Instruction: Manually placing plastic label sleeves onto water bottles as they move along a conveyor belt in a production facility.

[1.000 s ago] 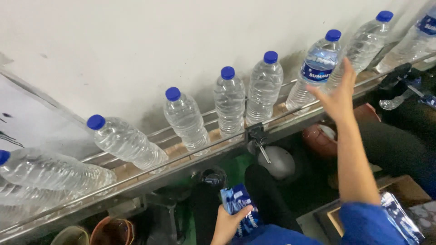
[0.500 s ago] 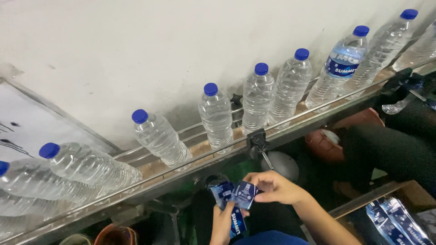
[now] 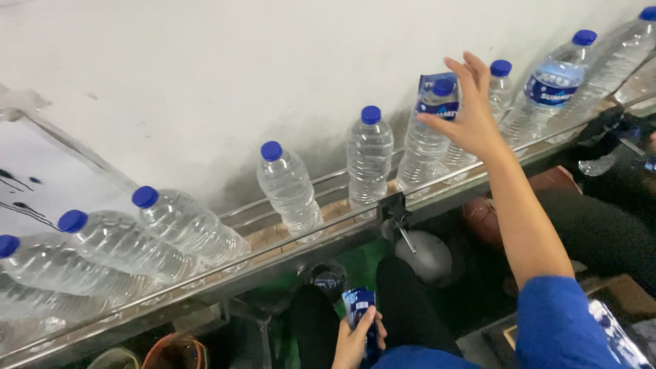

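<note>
Reaching out with the right hand [image 3: 471,116], fingers pinching a blue sleeve [image 3: 434,96] right over the capped top of an upright bottle [image 3: 425,140] on the conveyor [image 3: 273,239]. Left hand [image 3: 355,338] gripping a label stack [image 3: 359,304] way lower, so nowhere close.

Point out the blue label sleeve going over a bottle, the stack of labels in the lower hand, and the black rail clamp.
blue label sleeve [image 3: 433,96], head view, its upper front.
stack of labels [image 3: 358,303], head view, top end above the fingers.
black rail clamp [image 3: 394,206], head view, its body.
</note>
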